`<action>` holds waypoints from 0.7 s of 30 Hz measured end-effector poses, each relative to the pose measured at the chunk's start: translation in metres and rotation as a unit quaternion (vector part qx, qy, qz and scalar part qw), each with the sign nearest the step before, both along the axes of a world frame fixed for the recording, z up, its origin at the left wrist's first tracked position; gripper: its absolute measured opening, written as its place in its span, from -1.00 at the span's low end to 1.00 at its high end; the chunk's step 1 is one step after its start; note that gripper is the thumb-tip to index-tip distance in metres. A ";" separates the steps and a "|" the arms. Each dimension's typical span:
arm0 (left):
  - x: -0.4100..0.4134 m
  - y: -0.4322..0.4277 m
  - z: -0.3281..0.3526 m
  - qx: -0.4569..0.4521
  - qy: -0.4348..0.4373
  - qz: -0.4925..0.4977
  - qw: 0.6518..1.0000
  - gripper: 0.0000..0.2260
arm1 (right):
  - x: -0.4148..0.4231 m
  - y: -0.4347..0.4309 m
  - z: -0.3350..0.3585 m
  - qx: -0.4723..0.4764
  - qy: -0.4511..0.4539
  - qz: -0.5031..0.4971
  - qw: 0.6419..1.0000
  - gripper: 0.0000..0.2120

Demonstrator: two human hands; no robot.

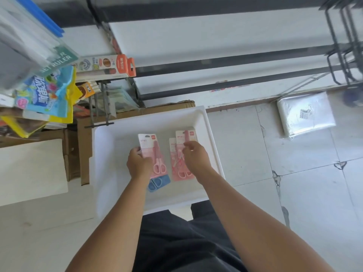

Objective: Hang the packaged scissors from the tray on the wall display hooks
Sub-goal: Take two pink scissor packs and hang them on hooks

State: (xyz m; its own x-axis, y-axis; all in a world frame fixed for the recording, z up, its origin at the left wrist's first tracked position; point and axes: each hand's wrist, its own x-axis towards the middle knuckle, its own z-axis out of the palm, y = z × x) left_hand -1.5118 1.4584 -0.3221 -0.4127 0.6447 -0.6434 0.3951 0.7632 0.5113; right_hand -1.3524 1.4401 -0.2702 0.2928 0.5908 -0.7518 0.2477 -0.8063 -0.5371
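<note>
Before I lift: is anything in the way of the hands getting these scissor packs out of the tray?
Nothing visible. The left hand already grips a pink pack; the right hand pinches another. The tray is open above them.

**Around the floor and shelves**

Toy packs and a pencil box are hanging at the left. A wrapped bundle is lying on the tiles, and cardboard is sitting beside a white box.
</note>
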 end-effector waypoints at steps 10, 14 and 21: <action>-0.030 -0.008 0.057 0.082 -0.134 0.029 0.987 -0.78 | -0.025 -0.016 -0.021 -0.134 -0.091 0.155 0.975 -0.35; -0.042 -0.014 0.062 0.082 -0.132 0.030 0.987 -0.79 | -0.030 -0.018 -0.034 -0.128 -0.143 0.182 0.964 -0.46; -0.049 -0.021 0.064 0.089 -0.121 0.041 0.988 -0.81 | -0.031 -0.017 -0.048 -0.094 -0.191 0.178 0.961 -0.50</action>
State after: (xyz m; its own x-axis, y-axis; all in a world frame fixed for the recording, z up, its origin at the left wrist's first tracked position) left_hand -1.5610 1.4379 -0.2584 -0.3164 0.7273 -0.6091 0.1861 0.6771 0.7119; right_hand -1.3836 1.4234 -0.3182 0.3736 0.5694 -0.7323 0.6754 -0.7081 -0.2060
